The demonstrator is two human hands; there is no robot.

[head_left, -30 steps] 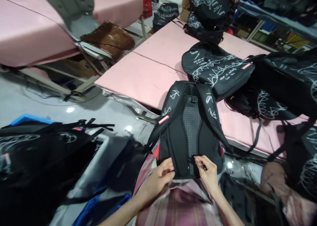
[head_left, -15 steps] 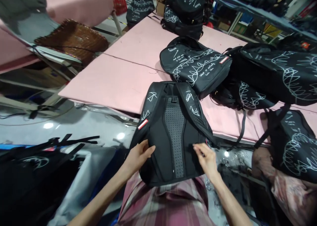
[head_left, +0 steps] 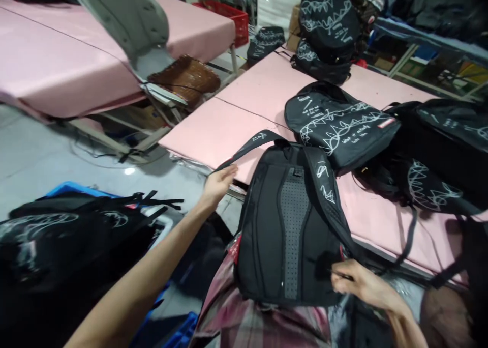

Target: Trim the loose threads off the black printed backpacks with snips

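A black backpack point(head_left: 290, 226) with white scribble print lies back-side up, its lower end on my lap and its top on the edge of a pink table point(head_left: 229, 129). My left hand point(head_left: 219, 182) is closed on the backpack's left shoulder strap point(head_left: 249, 147) and holds it stretched out to the left. My right hand point(head_left: 356, 282) is closed in a pinch at the backpack's lower right corner, by the right strap's end; what it grips is too small to make out.
Several more black printed backpacks point(head_left: 339, 121) lie on the pink table to the right and at its far end. Another pile of black bags point(head_left: 68, 236) sits in a blue crate at my left. A brown woven basket point(head_left: 185, 78) and a second pink table point(head_left: 49, 63) stand beyond.
My left hand left the backpack's lower left edge, took the left shoulder strap and pulled it out to the left. My right hand slid down to the lower right corner.
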